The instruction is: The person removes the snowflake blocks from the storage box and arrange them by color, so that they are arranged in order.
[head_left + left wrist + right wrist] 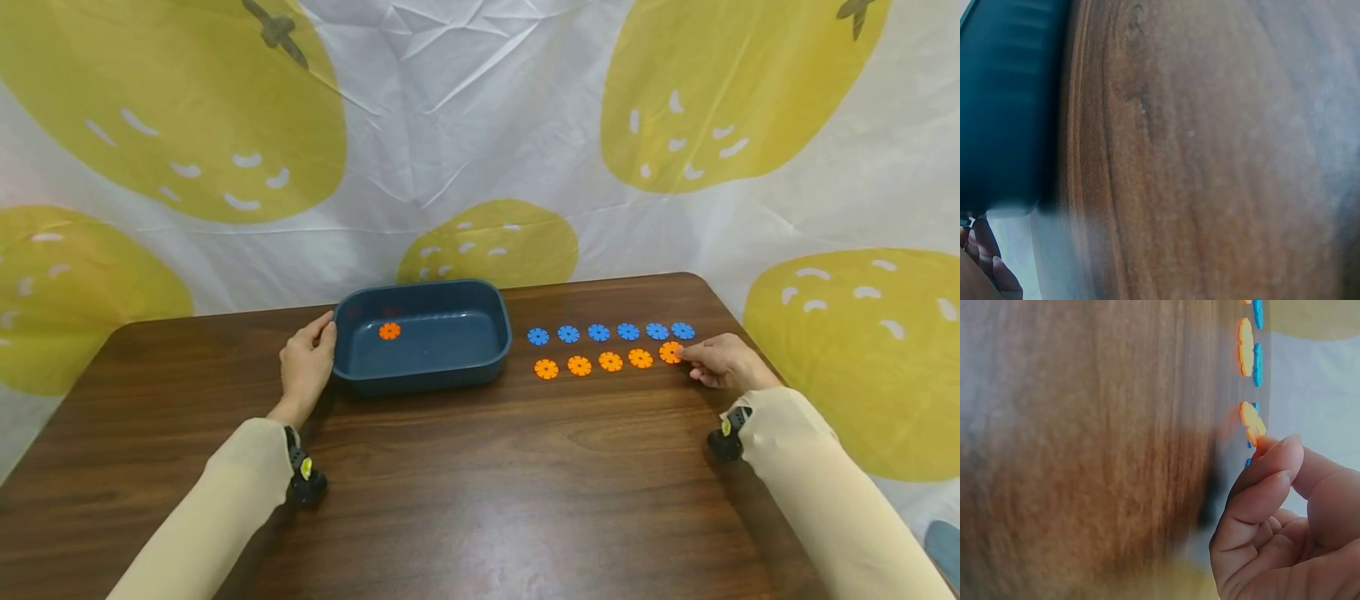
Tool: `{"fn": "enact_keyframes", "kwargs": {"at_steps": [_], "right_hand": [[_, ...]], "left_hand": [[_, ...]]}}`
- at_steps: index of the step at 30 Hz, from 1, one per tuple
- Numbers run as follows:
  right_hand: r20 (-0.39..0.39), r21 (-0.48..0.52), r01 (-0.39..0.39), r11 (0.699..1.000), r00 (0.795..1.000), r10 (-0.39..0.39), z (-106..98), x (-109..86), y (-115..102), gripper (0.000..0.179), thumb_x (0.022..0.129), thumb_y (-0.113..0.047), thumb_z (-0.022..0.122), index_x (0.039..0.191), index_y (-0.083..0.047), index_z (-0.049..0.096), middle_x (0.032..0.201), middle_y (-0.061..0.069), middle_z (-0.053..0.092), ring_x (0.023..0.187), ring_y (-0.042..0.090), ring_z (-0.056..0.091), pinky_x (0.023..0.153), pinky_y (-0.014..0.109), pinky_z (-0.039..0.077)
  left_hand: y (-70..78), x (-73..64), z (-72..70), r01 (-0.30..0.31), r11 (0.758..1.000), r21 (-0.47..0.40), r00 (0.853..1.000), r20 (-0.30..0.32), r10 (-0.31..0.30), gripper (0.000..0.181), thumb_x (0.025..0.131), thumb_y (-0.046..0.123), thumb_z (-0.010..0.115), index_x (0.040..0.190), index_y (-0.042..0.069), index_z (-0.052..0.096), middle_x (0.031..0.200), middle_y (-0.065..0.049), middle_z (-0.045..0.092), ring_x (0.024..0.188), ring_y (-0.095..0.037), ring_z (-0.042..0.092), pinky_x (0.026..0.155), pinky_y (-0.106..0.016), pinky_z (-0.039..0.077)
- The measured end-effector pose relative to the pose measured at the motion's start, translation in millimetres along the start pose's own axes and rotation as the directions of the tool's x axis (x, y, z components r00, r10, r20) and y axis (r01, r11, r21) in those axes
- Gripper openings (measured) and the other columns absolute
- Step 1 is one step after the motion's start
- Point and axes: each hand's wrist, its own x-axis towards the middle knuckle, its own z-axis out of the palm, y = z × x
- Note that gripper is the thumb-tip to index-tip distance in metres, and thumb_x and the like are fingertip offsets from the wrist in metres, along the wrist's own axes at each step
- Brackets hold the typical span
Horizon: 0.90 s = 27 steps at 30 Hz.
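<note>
My left hand grips the left end of a dark blue rectangular plastic basin, its fingers at the rim; the left wrist view shows the fingertips by the basin's end. Inside the basin lies one orange notched disc. Over on the right, my right hand pinches the edge of the rightmost orange snowflake disc between thumb and index finger. The right wrist view shows that disc tilted at the fingertips.
Several blue notched discs form a row behind a row of orange ones, right of the basin. All stand on a brown wooden table. A white cloth with yellow fruit prints hangs behind the table.
</note>
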Motion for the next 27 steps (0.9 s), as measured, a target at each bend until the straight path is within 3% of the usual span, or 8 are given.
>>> {"fn": "enact_keyframes", "kwargs": {"at_steps": [8,15,27], "right_hand": [[0.020,-0.015,-0.029,0.999,0.999,0.029,-2.5,1.7,-0.5,0.021,0.094,-0.012,0.052,0.077,-0.007,0.061,0.050,-0.007,0.054,0.045,0.000,0.053,0.048,0.015,0.046],[-0.010,-0.047,-0.022,0.999,1.000,0.022,-1.5,2.1,1.0,0.025,0.093,-0.013,0.055,0.069,-0.011,0.060,0.049,-0.007,0.051,0.045,0.001,0.053,0.047,0.016,0.046],[-0.016,-0.126,-0.012,0.992,1.000,0.010,-1.5,2.1,-0.1,0.016,0.094,-0.015,0.055,0.087,-0.001,0.057,0.055,-0.005,0.053,0.050,0.002,0.055,0.053,0.018,0.048]], "left_hand": [[0.3,-0.5,0.0,-0.003,1.000,-0.006,1.000,-0.002,0.003,0.041,0.100,0.029,0.045,0.134,0.009,0.054,0.123,-0.019,0.060,0.112,-0.035,0.056,0.093,-0.050,0.043],[0.3,-0.5,-0.1,0.005,1.000,-0.003,1.000,-0.003,-0.005,0.041,0.100,0.029,0.045,0.134,0.010,0.054,0.125,-0.019,0.059,0.114,-0.034,0.055,0.094,-0.050,0.042],[2.0,-1.2,-0.6,0.007,1.000,0.001,1.000,-0.002,-0.007,0.041,0.100,0.028,0.045,0.134,0.010,0.054,0.126,-0.019,0.059,0.114,-0.035,0.055,0.094,-0.050,0.042]]}}
